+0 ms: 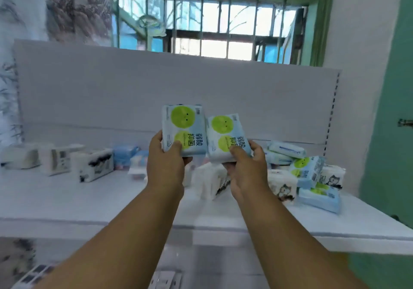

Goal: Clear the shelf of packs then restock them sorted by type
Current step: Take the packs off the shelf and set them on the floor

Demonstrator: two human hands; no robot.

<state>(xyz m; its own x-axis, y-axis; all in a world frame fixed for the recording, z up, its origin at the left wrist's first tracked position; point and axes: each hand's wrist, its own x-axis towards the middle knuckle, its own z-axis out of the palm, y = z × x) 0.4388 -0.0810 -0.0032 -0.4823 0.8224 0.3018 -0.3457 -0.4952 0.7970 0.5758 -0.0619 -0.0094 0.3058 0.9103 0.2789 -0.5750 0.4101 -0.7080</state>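
Note:
Two light-blue packs with green circles are held up side by side above the white shelf [67, 199]. My left hand [166, 161] grips the lower end of the left pack [183, 128]. My right hand [245, 166] grips the lower end of the right pack [225, 134], which tilts slightly. Both packs stand upright in the air in front of the shelf's back panel. More blue-green packs [310, 170] lie in a heap at the shelf's right end.
White packs with black cartoon prints [96, 163] stand along the shelf's left and middle, and others [283, 188] sit in the right heap. Small blue packs [125, 154] sit at the back. A barred window [212, 25] is behind; a green door [393, 132] is right.

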